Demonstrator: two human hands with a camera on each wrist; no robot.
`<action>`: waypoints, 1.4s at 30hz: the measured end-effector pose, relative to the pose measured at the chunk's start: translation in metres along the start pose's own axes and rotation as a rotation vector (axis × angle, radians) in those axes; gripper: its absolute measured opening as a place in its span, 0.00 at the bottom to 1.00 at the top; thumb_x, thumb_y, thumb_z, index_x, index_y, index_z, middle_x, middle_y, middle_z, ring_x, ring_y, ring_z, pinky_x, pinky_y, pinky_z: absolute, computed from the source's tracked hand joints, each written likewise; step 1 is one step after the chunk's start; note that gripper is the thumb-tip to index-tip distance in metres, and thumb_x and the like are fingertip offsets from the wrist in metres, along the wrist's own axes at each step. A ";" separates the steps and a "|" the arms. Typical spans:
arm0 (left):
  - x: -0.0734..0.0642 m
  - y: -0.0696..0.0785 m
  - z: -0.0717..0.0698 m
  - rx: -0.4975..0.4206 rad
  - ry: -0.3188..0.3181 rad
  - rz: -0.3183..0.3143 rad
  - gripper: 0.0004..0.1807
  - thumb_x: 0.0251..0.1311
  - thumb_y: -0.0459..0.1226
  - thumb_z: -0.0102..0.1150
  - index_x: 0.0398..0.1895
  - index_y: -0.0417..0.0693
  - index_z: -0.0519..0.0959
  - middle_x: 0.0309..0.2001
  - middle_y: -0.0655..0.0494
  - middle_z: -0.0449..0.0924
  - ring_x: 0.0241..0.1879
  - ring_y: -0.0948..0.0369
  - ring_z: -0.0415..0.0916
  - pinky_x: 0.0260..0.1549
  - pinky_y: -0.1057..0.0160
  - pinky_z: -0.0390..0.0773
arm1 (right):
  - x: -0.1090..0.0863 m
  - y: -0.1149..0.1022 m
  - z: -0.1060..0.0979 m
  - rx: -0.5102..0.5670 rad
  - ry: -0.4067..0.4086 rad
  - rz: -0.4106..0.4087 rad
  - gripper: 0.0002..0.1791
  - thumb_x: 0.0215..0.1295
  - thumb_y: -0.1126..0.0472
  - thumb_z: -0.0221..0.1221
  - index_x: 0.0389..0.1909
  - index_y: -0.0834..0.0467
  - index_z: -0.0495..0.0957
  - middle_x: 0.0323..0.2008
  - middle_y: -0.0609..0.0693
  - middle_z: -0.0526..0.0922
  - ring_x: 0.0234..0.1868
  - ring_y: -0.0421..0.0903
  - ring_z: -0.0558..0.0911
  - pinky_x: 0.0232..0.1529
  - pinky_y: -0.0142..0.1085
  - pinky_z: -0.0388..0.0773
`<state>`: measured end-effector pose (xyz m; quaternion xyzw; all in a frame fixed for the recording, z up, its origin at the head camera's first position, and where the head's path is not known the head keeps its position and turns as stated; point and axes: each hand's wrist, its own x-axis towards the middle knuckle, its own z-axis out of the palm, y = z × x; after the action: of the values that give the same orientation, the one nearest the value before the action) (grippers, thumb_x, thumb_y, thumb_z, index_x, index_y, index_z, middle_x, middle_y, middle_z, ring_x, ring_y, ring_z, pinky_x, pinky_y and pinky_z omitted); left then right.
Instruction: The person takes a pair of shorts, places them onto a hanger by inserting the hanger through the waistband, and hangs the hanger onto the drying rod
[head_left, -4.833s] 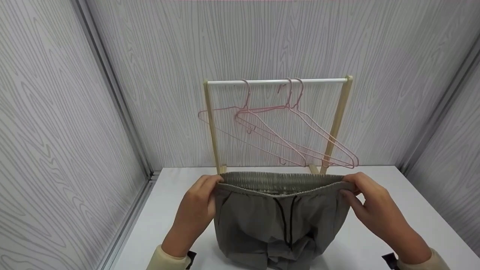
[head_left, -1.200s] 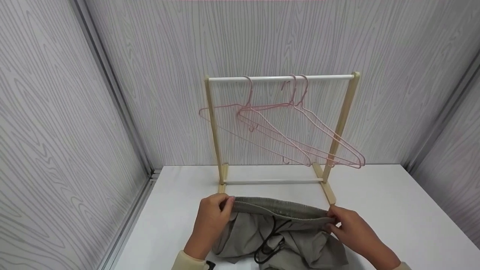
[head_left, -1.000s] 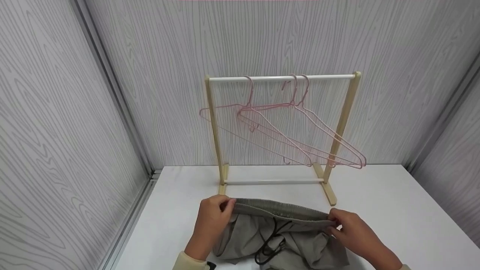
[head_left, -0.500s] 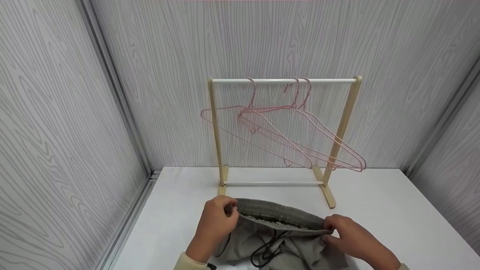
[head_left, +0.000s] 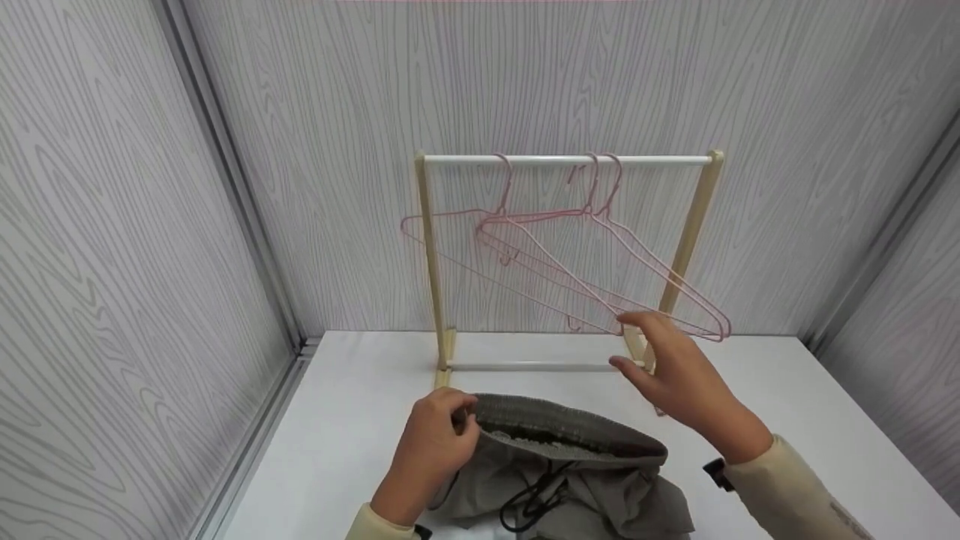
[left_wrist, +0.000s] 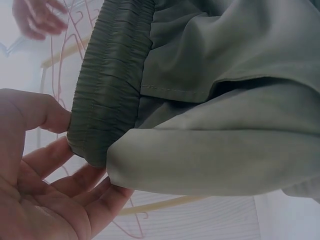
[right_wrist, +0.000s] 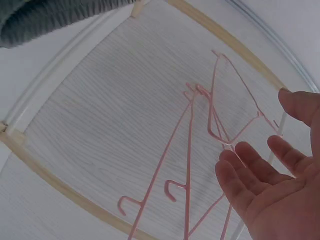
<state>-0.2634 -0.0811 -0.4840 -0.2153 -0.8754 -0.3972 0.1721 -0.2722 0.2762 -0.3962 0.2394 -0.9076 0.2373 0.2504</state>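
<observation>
Grey-green pants with an elastic waistband and a black drawstring sit low in the head view, their waist opening facing up. My left hand pinches the left end of that waistband between thumb and fingers. My right hand is off the fabric, raised above and right of it, fingers apart and holding nothing. In the head view its fingertips overlap the lower corner of a pink wire hanger. The right wrist view shows the open hand in front of the pink hangers.
A small rack with wooden legs and a white top bar stands at the back of the white table. Several pink hangers hang from it. Wood-grain panels enclose the back and sides.
My right hand has let go of the waistband's right end and moved up toward the hangers. My left hand keeps its pinch. Earlier, the pants were held higher and came down.
</observation>
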 end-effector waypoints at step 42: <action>-0.001 0.003 -0.001 0.077 -0.040 -0.014 0.09 0.66 0.27 0.67 0.47 0.39 0.90 0.44 0.51 0.88 0.40 0.61 0.85 0.40 0.58 0.88 | 0.078 0.011 0.062 0.064 -0.117 0.122 0.56 0.66 0.67 0.75 0.87 0.40 0.55 0.31 0.49 0.81 0.27 0.45 0.73 0.31 0.42 0.75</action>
<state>-0.2605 -0.0803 -0.4818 -0.2103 -0.8948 -0.3600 0.1599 -0.3582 0.2259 -0.4022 0.2049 -0.9255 0.2668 0.1740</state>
